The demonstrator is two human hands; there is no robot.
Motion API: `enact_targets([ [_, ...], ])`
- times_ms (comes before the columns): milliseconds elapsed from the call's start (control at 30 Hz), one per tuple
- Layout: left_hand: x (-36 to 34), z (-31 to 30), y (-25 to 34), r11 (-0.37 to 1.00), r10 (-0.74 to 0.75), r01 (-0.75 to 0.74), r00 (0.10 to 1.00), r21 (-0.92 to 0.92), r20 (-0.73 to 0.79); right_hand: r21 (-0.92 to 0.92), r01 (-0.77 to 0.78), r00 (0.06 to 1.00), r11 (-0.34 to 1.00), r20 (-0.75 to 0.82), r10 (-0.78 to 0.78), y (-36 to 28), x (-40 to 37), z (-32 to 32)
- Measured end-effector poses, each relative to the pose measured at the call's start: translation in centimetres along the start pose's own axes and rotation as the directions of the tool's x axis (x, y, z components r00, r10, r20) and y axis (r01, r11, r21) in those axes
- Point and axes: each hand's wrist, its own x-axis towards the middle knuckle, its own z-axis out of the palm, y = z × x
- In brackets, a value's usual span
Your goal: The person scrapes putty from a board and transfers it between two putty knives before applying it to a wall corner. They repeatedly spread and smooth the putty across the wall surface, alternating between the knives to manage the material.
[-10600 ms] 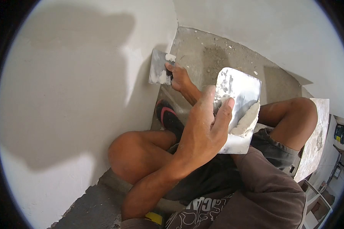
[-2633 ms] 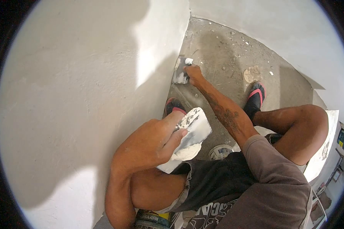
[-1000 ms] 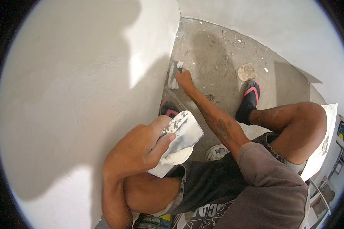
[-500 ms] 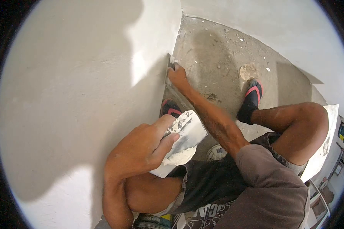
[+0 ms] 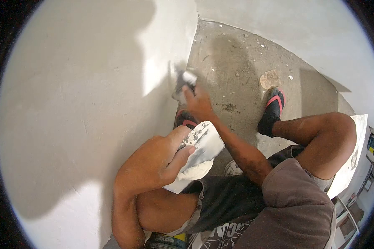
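My left hand [image 5: 162,159] is closed on a flat putty plate [image 5: 205,143], its thumb lying across the top. A thick lump of white putty [image 5: 197,170] sits along the plate's lower edge, with smears over the rest. My right hand [image 5: 200,103] reaches forward past the plate, fingers wrapped round a trowel [image 5: 182,85] blurred by motion. That trowel is close to the foot of the pale plastered wall [image 5: 91,103], where it meets the floor.
The concrete floor [image 5: 220,58] carries loose crumbs and a round pale patch [image 5: 271,79]. My feet in sandals [image 5: 275,101] stand either side of my right forearm. A white board [image 5: 351,157] leans behind my right knee. A bucket [image 5: 168,240] shows at the bottom edge.
My right hand has drawn back toward me from the wall's foot, and the trowel has turned so its face shows. My left hand and the putty plate have hardly moved.
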Motion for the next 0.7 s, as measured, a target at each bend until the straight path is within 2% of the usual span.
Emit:
enact_targets([
  [67, -0.1, 0.1, -0.2, 1.000, 0.015, -0.015, 1.000, 0.013, -0.014, -0.153, -0.283, 0.957, 0.947, 0.019, 0.289, 1.3, 3.6, -1.7],
  [133, 0.0, -0.2, 0.1, 1.000, -0.010, 0.010, 1.000, 0.015, 0.015, -0.047, -0.308, 0.949, 0.950, -0.088, 0.303, 6.9, 7.3, -1.1],
  [233, -0.1, -0.2, 0.3, 1.000, -0.023, 0.023, 0.999, 0.013, 0.024, 0.153, -0.333, 0.937, 0.930, -0.060, 0.345, 11.8, 10.8, -0.4],
  [267, -0.1, -0.2, 0.3, 1.000, -0.025, 0.025, 0.999, 0.009, 0.023, 0.168, -0.318, 0.943, 0.933, -0.045, 0.330, 12.6, 11.5, -0.4],
  [333, -0.1, -0.2, 0.3, 1.000, -0.025, 0.025, 1.000, 0.003, 0.019, 0.196, -0.288, 0.955, 0.937, -0.016, 0.296, 12.6, 12.4, -0.4],
  [433, 0.0, -0.2, 0.2, 1.000, -0.020, 0.020, 1.000, -0.005, 0.012, 0.321, -0.321, 0.941, 0.891, 0.002, 0.339, 10.6, 12.6, 0.0],
  [533, 0.1, -0.2, 0.2, 0.999, -0.037, 0.037, 0.999, -0.015, 0.023, 0.263, -0.433, 0.897, 0.862, 0.037, 0.440, 9.6, 13.5, 0.5],
  [633, 0.0, -0.2, 0.1, 1.000, -0.019, 0.019, 1.000, -0.024, 0.021, 0.330, -0.432, 0.901, 0.839, 0.114, 0.419, 11.3, 14.5, 1.3],
  [700, 0.0, -0.2, 0.1, 1.000, -0.004, 0.005, 1.000, -0.019, 0.022, 0.290, -0.373, 0.928, 0.881, 0.116, 0.355, 11.9, 14.8, 2.0],
])
